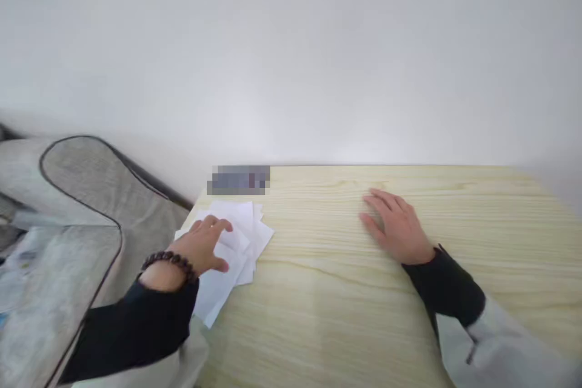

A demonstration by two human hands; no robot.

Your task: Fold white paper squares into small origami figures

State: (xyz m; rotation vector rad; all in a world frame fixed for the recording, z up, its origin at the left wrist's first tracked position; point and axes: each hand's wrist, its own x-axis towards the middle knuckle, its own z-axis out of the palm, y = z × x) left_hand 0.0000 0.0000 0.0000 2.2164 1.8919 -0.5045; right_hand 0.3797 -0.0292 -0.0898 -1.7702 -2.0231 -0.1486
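Several loose sheets of white paper (pixel 236 212) lie in an untidy, overlapping pile on the left side of the wooden table (pixel 327 303). Over this pile is my left hand (pixel 202 245), fingers curved and thumb apart, holding nothing; I cannot tell whether it touches the paper. A dark beaded bracelet (pixel 170 260) circles the left wrist. On the right part of the tabletop rests my right hand (pixel 398 224), palm down with fingers stretched out and nothing in it.
Behind the papers, a pixelated dark object (pixel 239 180) sits at the table's back left corner. A grey sofa (pixel 150 218) with dark piping stands against the table's left side. The white wall (pixel 345 73) borders the back edge.
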